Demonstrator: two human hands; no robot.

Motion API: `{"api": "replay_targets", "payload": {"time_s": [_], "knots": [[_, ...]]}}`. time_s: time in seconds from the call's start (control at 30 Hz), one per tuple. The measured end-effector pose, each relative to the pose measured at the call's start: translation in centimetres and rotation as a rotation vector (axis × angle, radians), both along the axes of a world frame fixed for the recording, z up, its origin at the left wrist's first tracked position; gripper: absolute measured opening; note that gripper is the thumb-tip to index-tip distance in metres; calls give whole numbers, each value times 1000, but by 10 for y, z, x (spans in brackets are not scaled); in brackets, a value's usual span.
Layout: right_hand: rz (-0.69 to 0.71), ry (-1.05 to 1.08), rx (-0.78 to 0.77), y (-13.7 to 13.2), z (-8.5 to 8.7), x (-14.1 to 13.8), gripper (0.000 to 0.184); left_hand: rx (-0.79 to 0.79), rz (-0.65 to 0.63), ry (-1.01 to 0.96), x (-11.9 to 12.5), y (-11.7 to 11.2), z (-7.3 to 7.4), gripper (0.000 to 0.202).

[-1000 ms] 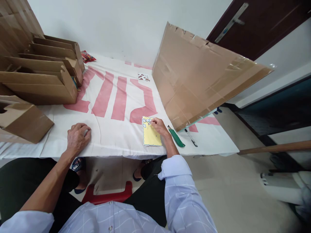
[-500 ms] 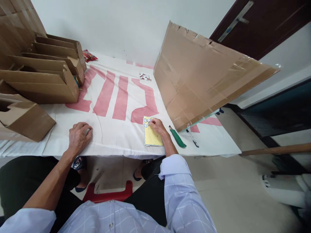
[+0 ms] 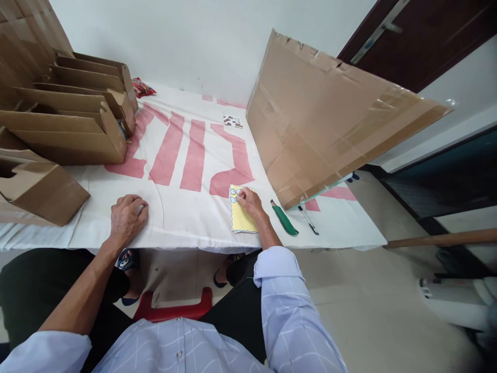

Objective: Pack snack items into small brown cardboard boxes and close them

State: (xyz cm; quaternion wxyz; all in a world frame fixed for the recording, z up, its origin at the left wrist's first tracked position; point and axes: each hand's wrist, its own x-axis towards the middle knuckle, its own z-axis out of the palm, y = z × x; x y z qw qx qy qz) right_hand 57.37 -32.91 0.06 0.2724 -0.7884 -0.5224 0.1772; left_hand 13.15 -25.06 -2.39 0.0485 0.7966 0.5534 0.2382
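A yellow sheet (image 3: 240,220) with small pale blue stickers at its top lies near the front edge of the white cloth with red letters (image 3: 182,155). My right hand (image 3: 250,203) rests on the sheet, fingertips pinched at the stickers on its top left corner. My left hand (image 3: 126,217) lies on the cloth to the left, fingers curled over a small pale object that is mostly hidden.
A green-handled cutter (image 3: 284,219) and a pen (image 3: 308,220) lie right of the sheet. A large taped cardboard sheet (image 3: 322,114) leans over the table's right side. Folded cardboard boxes (image 3: 66,124) fill the left. A small patterned card (image 3: 232,122) and a red packet (image 3: 142,88) lie at the back.
My right hand's fingers have shifted slightly left across the top of the yellow sheet. My left hand has stayed put.
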Motion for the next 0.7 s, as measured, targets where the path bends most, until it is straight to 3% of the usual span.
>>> {"api": "replay_targets", "payload": {"time_s": [0.1, 0.27, 0.7], "knots": [[-17, -3, 36, -2, -2, -1, 16, -7, -2, 10, 0, 0, 0, 28], [29, -27, 121, -8, -9, -3, 5, -2, -4, 35, 0, 0, 0, 29], [36, -146, 201, -10, -27, 0, 21, -35, -6, -6, 5, 0, 2, 28]]}}
